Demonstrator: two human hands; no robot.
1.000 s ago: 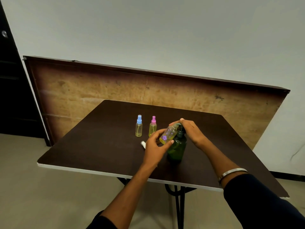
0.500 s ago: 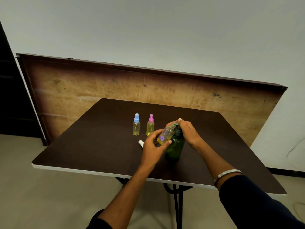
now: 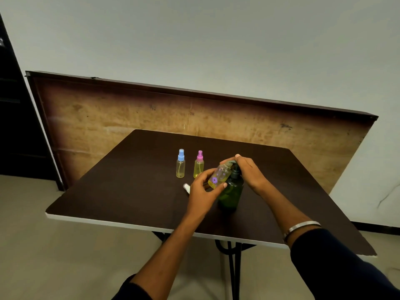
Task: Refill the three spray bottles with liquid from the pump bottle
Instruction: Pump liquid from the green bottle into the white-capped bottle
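While the left hand (image 3: 202, 192) grips it, the open spray bottle (image 3: 219, 176) tilts up-right toward the pump bottle (image 3: 231, 192).

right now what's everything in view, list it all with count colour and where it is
spray bottle with blue cap: 1, clear with yellow liquid, upright mid-table
spray bottle with pink cap: 1, clear with yellow liquid, upright right of the blue one
uncapped spray bottle: 1, clear, purple flower, tilted at the pump spout
pump bottle: 1, dark green, standing on table
loose white cap: 1, lying on table by left hand
table: 1, dark brown
wooden board: 1, leaning on wall
left hand: grips uncapped bottle
right hand: on pump head
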